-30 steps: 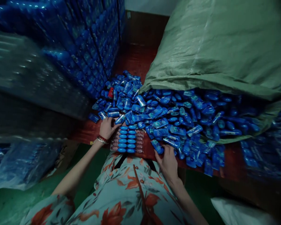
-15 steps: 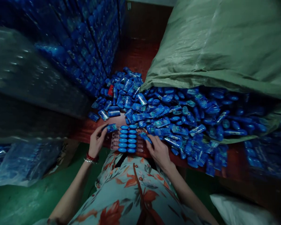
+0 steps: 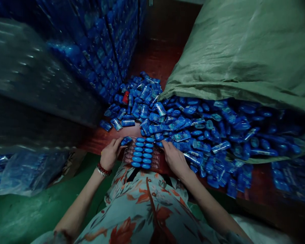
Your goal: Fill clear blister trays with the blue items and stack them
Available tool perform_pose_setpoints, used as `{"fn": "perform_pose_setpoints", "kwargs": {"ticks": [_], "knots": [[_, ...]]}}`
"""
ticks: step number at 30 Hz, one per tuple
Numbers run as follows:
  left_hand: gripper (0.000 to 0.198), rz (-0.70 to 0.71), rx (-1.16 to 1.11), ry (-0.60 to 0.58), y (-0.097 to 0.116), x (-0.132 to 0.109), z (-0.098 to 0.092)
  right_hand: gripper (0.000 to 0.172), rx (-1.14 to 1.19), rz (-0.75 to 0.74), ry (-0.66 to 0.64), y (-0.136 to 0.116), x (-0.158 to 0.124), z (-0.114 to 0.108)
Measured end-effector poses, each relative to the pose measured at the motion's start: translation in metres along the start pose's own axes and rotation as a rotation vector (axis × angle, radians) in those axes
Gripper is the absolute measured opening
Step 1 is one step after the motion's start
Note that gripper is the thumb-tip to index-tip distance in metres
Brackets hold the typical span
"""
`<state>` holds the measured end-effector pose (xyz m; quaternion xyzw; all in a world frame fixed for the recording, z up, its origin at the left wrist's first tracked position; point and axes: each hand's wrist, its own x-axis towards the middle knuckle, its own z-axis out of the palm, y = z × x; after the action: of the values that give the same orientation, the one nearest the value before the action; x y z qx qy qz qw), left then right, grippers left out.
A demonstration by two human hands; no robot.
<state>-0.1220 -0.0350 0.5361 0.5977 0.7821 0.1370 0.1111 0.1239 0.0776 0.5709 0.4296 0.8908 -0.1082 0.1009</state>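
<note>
A clear plastic tray (image 3: 156, 161) lies at the front edge of the red table, with two middle columns of small blue bottles (image 3: 137, 154) in its hollows. My left hand (image 3: 110, 154) is closed, thumb and fingers pinching a blue-wrapped bottle (image 3: 126, 140) at the tray's upper left corner. On the other side, my right hand (image 3: 175, 158) pinches another blue bottle (image 3: 158, 144) over the tray's upper right hollows. That bottle is partly covered by my fingers. The outer hollows on both sides show bare, clear plastic.
A heap of blue bottles (image 3: 180, 123) spills from a large green sack (image 3: 226, 57) on the right. One red bottle (image 3: 125, 97) lies among them. Wrapped stacks of blue bottles (image 3: 91, 44) and grey trays (image 3: 38, 71) stand left. The red table (image 3: 157, 57) shows at the back.
The view has shifted, so the scene sits slightly further right. My right hand has brought its bottle in over the tray's upper right side. My left hand keeps its bottle at the upper left corner.
</note>
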Motion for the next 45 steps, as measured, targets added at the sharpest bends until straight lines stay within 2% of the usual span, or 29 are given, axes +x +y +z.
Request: {"fn": "perform_pose_setpoints", "kwargs": {"ticks": [3,7,15,20,25,30,34,36,40,45], "knots": [[0.032,0.116,0.242,-0.115,0.005,0.009,-0.008,0.034,-0.076,-0.01,-0.046,-0.005,-0.002,-0.002],[0.038,0.249,0.406,-0.191,0.015,0.018,-0.013,0.034,-0.125,-0.017,-0.074,-0.008,-0.001,-0.006],[0.035,0.315,0.503,-0.25,0.016,0.037,-0.018,0.034,-0.189,-0.061,-0.072,-0.007,0.001,-0.011],[0.031,0.361,0.57,-0.345,0.025,0.047,-0.029,0.029,-0.21,-0.107,-0.12,-0.008,0.006,-0.02],[0.026,0.405,0.594,-0.391,0.035,0.052,-0.038,0.025,-0.242,-0.133,-0.169,-0.014,0.014,-0.029],[0.026,0.436,0.626,-0.407,0.042,0.053,-0.037,0.025,-0.288,-0.13,-0.144,-0.02,0.02,-0.025],[0.022,0.547,0.526,-0.327,0.039,0.057,-0.032,0.024,-0.275,-0.115,-0.105,-0.021,0.018,-0.02],[0.022,0.578,0.423,-0.338,0.034,0.059,-0.029,0.025,-0.262,-0.112,-0.094,-0.02,0.017,-0.019],[0.022,0.519,0.282,-0.432,0.025,0.06,-0.024,0.027,-0.252,-0.124,-0.082,-0.02,0.015,-0.018],[0.022,0.491,0.324,-0.459,0.032,0.062,-0.017,0.028,-0.278,-0.142,-0.096,-0.023,0.02,-0.021]]}}
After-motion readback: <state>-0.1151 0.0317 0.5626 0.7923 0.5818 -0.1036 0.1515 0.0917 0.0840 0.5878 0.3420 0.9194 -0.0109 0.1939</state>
